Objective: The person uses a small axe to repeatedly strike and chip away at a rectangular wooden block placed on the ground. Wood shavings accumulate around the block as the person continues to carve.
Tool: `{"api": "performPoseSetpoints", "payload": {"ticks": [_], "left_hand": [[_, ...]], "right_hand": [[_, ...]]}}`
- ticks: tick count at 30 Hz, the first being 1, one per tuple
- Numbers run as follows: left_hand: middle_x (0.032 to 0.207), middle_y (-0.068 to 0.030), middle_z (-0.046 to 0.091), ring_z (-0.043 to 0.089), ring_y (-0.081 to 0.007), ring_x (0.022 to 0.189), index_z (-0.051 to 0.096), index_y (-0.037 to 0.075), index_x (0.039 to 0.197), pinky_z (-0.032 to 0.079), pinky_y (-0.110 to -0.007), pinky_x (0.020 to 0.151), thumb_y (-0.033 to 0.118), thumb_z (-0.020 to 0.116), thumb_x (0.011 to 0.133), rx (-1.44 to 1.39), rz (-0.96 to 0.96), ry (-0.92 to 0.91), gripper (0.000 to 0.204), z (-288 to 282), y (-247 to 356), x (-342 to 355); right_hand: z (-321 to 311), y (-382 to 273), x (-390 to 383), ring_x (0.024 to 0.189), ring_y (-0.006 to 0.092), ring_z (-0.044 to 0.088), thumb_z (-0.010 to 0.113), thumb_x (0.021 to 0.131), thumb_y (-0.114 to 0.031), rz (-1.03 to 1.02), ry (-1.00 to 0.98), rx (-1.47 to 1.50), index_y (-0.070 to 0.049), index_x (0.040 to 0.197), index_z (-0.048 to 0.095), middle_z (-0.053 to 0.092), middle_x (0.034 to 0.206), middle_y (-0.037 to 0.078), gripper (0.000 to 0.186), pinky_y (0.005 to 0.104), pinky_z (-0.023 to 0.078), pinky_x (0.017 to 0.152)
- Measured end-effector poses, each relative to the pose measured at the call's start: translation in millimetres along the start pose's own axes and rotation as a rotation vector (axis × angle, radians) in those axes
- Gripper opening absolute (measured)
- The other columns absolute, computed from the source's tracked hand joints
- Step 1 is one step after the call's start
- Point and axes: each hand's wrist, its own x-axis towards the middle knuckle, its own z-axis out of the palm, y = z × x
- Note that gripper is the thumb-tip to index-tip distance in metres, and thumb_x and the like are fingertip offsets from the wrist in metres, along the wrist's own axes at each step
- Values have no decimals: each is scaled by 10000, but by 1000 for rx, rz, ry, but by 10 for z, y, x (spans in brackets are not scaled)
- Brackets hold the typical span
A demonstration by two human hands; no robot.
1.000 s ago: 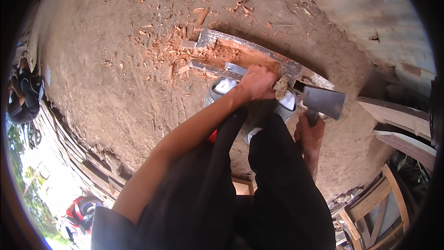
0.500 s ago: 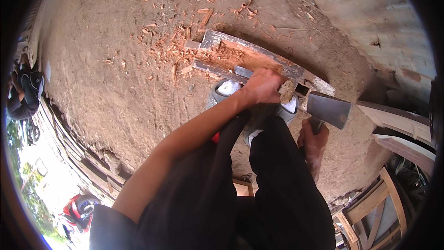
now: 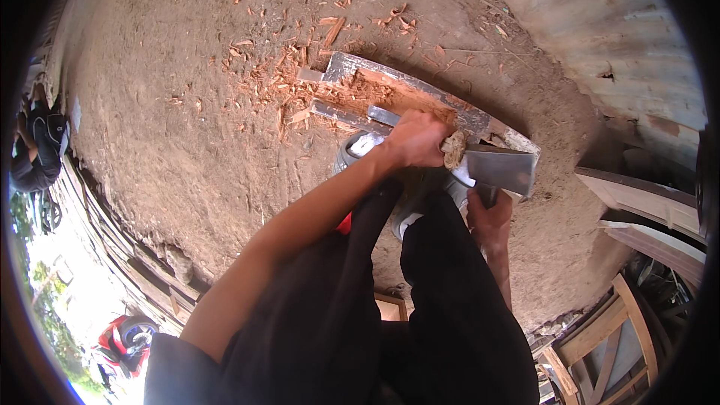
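My left hand [image 3: 417, 139] is wrapped round a chisel [image 3: 383, 115]. Its flat metal blade points left over the wood, and its frayed wooden butt [image 3: 454, 150] sticks out on the right of the fist. In my right hand [image 3: 490, 217] is the dark handle of a hatchet [image 3: 502, 171] with a broad grey head. The hatchet's head is at the chisel's butt, close enough that I cannot tell whether they touch. Under my hands lies a weathered curved wooden piece [image 3: 439, 96], with a reddish hollowed face and loose chips on it.
Reddish wood shavings [image 3: 262, 67] litter the dirt floor. My shoes [image 3: 352, 154] stand against the wood. Corrugated metal sheeting [image 3: 600, 37] rises at right, above stacked boards [image 3: 637, 199] and a wooden frame [image 3: 600, 334]. A person [image 3: 37, 142] sits far left; a red motorcycle [image 3: 124, 345] stands lower left.
The hatchet has swung left from beside the wood to the chisel's butt. My left hand and the chisel have shifted slightly left.
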Motion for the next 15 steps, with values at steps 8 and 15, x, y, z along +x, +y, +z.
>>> {"api": "performPoseSetpoints", "payload": {"ticks": [8, 15], "left_hand": [[825, -152, 731, 719, -366, 827, 743, 109, 935, 549, -484, 744, 252, 719, 668, 33, 18, 8, 305, 18, 5, 55], [830, -204, 727, 727, -392, 861, 744, 95, 923, 572, -502, 780, 241, 707, 689, 35, -28, -39, 279, -36, -27, 31]], "right_hand": [[124, 160, 95, 534, 150, 575, 704, 907, -145, -59, 55, -1, 24, 928, 642, 629, 679, 59, 181, 332, 450, 498], [-76, -325, 30, 498, 136, 569, 658, 952, -113, 82, 36, 309, 29, 906, 640, 607, 648, 65, 151, 297, 445, 454]]}}
